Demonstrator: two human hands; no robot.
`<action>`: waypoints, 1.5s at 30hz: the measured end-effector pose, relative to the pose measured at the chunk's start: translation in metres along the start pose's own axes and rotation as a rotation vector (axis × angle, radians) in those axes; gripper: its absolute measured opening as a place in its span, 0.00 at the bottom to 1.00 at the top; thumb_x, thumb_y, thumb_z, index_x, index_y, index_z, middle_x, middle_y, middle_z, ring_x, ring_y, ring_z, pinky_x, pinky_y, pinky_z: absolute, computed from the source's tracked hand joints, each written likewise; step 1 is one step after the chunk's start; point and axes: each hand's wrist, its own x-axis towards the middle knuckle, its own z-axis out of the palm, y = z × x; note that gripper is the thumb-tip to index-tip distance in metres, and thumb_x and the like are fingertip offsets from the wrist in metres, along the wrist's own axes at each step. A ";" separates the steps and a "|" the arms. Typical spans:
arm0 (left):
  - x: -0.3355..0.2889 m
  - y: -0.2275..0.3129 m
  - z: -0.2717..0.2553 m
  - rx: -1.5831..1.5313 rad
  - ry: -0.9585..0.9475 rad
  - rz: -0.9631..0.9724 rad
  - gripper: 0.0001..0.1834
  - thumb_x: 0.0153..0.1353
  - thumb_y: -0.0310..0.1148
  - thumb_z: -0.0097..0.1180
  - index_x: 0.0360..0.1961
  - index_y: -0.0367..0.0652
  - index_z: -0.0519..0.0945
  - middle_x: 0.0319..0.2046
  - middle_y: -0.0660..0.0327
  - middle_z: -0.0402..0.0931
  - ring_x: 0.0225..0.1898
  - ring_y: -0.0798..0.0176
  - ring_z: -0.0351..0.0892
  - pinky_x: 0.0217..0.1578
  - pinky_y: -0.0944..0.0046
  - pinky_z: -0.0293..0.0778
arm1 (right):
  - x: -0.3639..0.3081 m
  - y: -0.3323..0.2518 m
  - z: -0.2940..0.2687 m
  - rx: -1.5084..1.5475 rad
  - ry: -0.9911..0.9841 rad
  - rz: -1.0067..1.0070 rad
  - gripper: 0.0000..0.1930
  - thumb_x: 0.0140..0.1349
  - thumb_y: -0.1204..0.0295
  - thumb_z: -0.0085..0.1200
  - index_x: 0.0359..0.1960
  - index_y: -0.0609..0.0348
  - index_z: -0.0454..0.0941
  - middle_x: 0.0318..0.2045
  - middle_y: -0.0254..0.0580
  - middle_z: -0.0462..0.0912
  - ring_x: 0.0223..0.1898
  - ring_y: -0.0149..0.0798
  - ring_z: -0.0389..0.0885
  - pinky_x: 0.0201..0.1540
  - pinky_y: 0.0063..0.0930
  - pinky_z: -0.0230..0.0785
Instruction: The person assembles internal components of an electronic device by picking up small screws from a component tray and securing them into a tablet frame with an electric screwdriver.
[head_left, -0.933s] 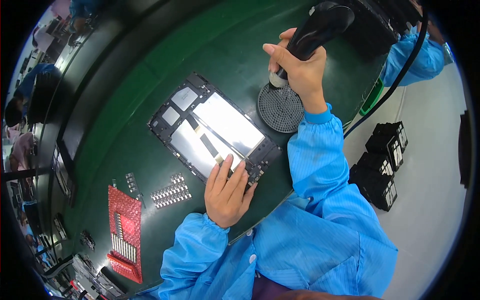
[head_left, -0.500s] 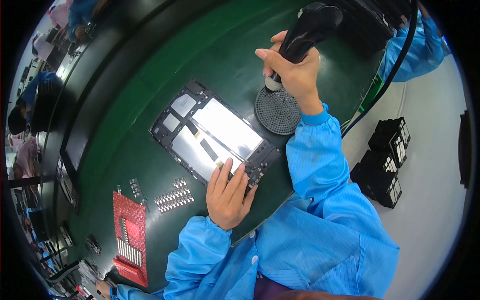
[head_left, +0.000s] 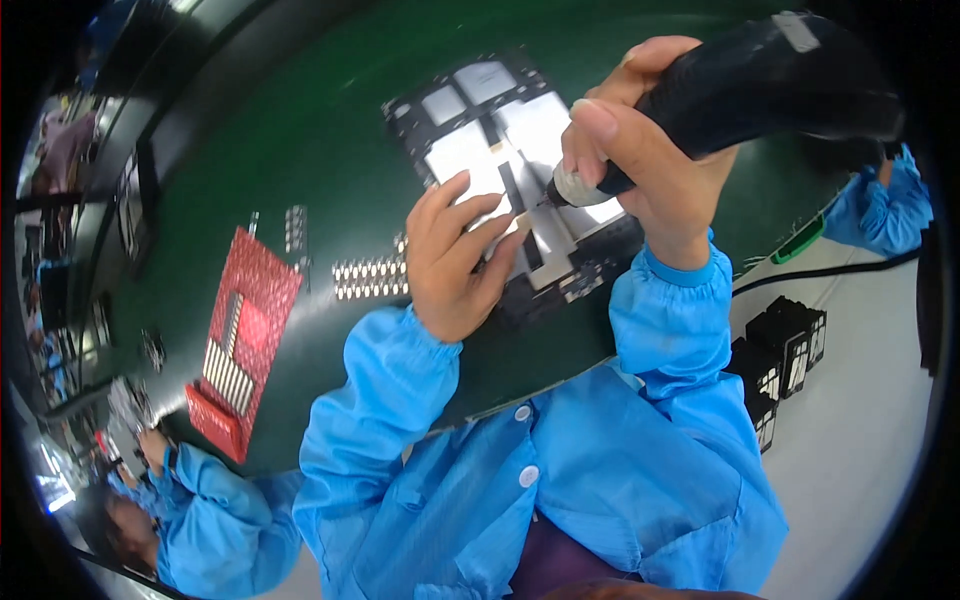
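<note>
Black handheld tool (head_left: 765, 90) gripped firmly in right hand (head_left: 665, 160), tip over the middle of the tablet-like assembly (head_left: 532, 145); contact: can't tell. Left hand (head_left: 450, 262) holds nothing I can see, fingers loosely spread over the assembly's near-left side by the dark flex strip (head_left: 511, 190); can't tell if they press. Assembly lies flat on green bench (head_left: 330, 150), bright inner side up. To its left: small metal parts (head_left: 365, 277), then red bubble wrap (head_left: 265, 283). Step looks like tool work near the strip, 2 hands, 1 unit. Next move calls for accurate tip placement, left fingertips clear.
</note>
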 end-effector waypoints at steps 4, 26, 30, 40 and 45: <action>0.000 0.000 -0.004 -0.007 0.028 -0.019 0.12 0.43 0.23 0.65 0.32 0.39 0.80 0.40 0.58 0.76 0.52 0.48 0.70 0.51 0.51 0.64 | -0.003 0.002 0.013 -0.013 -0.125 -0.013 0.20 0.53 0.82 0.55 0.47 0.62 0.63 0.21 0.44 0.75 0.17 0.35 0.74 0.24 0.32 0.72; -0.001 -0.005 -0.001 -0.044 0.068 0.002 0.11 0.41 0.26 0.66 0.29 0.43 0.81 0.37 0.63 0.76 0.51 0.50 0.71 0.51 0.47 0.62 | -0.008 0.003 0.020 0.020 -0.162 -0.021 0.23 0.52 0.83 0.58 0.47 0.59 0.63 0.20 0.43 0.75 0.17 0.36 0.75 0.22 0.31 0.72; -0.002 -0.001 -0.009 -0.034 0.092 -0.012 0.14 0.39 0.28 0.67 0.31 0.43 0.80 0.38 0.62 0.75 0.50 0.50 0.72 0.50 0.47 0.63 | -0.009 -0.004 0.025 -0.122 -0.169 0.020 0.22 0.52 0.83 0.57 0.48 0.60 0.62 0.20 0.44 0.73 0.16 0.35 0.72 0.22 0.31 0.70; -0.026 0.015 -0.002 -0.096 -0.267 0.349 0.18 0.46 0.40 0.63 0.34 0.38 0.78 0.44 0.52 0.74 0.53 0.52 0.70 0.56 0.50 0.62 | 0.031 0.019 0.078 -0.096 -0.199 0.093 0.18 0.51 0.83 0.59 0.42 0.64 0.67 0.19 0.42 0.77 0.18 0.33 0.76 0.23 0.27 0.70; -0.033 0.009 0.005 -0.105 -0.247 0.332 0.11 0.44 0.28 0.54 0.31 0.36 0.78 0.44 0.51 0.75 0.53 0.53 0.70 0.57 0.51 0.61 | 0.031 0.049 0.089 -0.090 -0.211 0.121 0.17 0.50 0.85 0.60 0.40 0.65 0.69 0.18 0.42 0.77 0.17 0.32 0.76 0.22 0.25 0.70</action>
